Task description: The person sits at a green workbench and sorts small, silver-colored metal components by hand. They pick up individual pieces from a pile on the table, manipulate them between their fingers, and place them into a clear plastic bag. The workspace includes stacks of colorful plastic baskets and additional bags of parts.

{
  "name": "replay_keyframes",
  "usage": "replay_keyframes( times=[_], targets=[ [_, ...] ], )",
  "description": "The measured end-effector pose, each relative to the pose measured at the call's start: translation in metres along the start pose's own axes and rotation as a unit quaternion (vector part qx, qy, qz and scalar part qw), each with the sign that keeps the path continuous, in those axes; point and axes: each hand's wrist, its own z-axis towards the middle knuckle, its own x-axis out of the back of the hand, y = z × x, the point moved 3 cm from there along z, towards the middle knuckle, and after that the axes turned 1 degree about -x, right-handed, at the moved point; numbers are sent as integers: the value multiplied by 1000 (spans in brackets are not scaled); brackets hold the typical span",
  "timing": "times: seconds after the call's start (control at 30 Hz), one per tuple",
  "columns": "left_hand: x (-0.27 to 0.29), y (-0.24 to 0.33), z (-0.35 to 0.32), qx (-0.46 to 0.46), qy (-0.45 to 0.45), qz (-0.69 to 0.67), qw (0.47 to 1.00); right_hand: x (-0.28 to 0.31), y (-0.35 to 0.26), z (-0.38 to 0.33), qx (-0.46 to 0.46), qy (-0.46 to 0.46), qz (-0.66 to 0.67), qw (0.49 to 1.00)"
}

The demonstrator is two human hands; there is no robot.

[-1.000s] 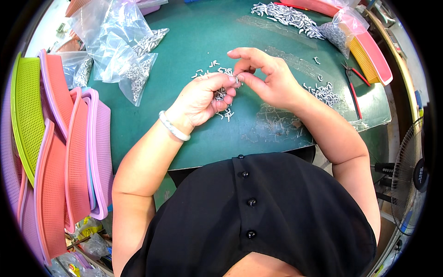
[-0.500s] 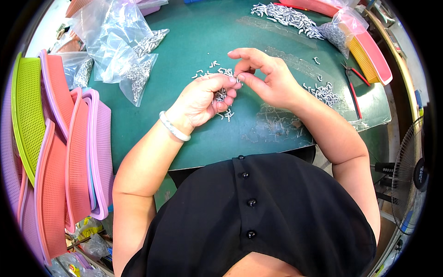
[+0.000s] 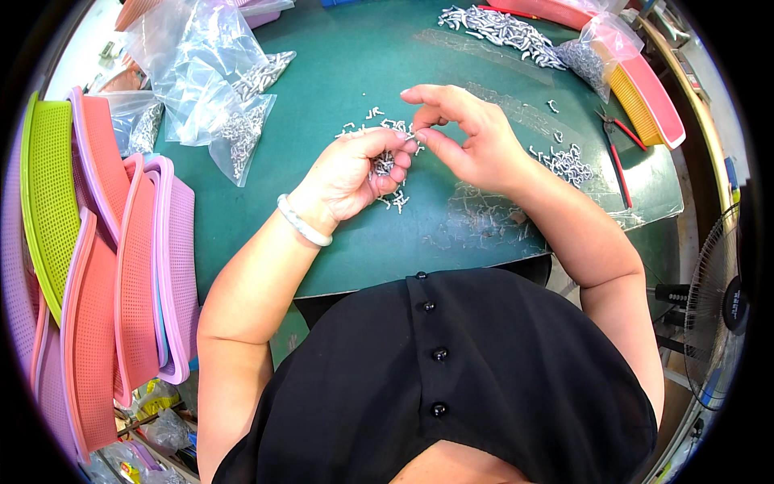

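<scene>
My left hand [image 3: 360, 171] is curled palm up around several small silver metal pieces [image 3: 382, 164]. Its thumb and forefinger pinch one tiny piece at the tips. My right hand [image 3: 468, 133] meets it there, thumb and forefinger closed on the same small metal piece [image 3: 412, 137]; the other fingers are raised. What exactly this piece is shaped like is too small to tell. Under and around the left hand lies a loose pile of small bent silver pieces [image 3: 395, 200]. Another pile of these bent pieces [image 3: 564, 165] lies beside my right forearm.
Red-handled pliers [image 3: 618, 161] lie at the right of the green table [image 3: 451, 234]. Larger curved silver pieces [image 3: 504, 34] are heaped at the back, near a pink basket [image 3: 657, 97]. Plastic bags of parts [image 3: 242, 133] lie back left; coloured baskets [image 3: 133, 274] are stacked left.
My right hand has shifted very slightly, and the small piece between the fingertips shows a little more. The left hand stays almost in place.
</scene>
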Motion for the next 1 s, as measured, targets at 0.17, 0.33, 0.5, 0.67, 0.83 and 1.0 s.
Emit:
replay_keyframes(
  times=[0.17,0.33,0.5,0.67,0.83,1.0],
  targets=[
    [1,0,1,-4,-13,-11,1000,3,-7,2,39,1,-62,997],
    [3,1,1,0,-25,-26,999,3,-10,3,70,2,-82,994],
    [3,1,2,-3,-29,-23,999,2,-11,3,92,5,-99,991],
    [4,0,3,-1,-40,-24,999,2,-11,3,94,5,-108,990],
    [-1,1,-1,-17,-22,-3,1000,-3,-5,2,40,-2,-38,998],
    [4,6,2,-32,4,-2,999,-1,10,1,-33,-56,-62,996]
  ],
)
